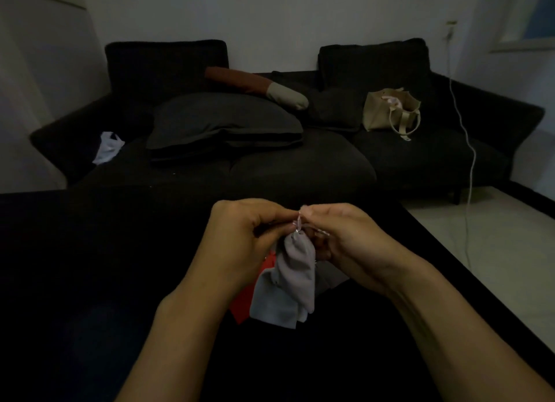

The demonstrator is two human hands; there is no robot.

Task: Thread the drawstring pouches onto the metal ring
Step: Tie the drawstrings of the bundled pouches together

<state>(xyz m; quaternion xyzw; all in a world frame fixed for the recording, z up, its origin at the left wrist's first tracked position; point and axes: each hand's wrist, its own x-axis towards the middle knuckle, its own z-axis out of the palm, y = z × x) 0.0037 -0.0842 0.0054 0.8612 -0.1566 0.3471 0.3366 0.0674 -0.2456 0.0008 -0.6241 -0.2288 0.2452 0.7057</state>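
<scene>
A: What are the hands doing?

B: They meet in the middle of the frame, low down. The left hand (240, 236) and the right hand (345, 239) both pinch the top of a grey pouch (298, 269) where its string is bunched up.

A: Where are the other pouches?

B: A lighter grey pouch (273, 299) hangs just under it, and a red pouch (243, 299) peeks out beside the left wrist.

A: Can you see the ring?

B: No, it is too dark and small to tell.

A: What is behind?

B: A dark sofa (420, 155) across the top. A beige bag (387, 110) sits on it, upper right. A white cord (468, 149) hangs down the right side.
</scene>
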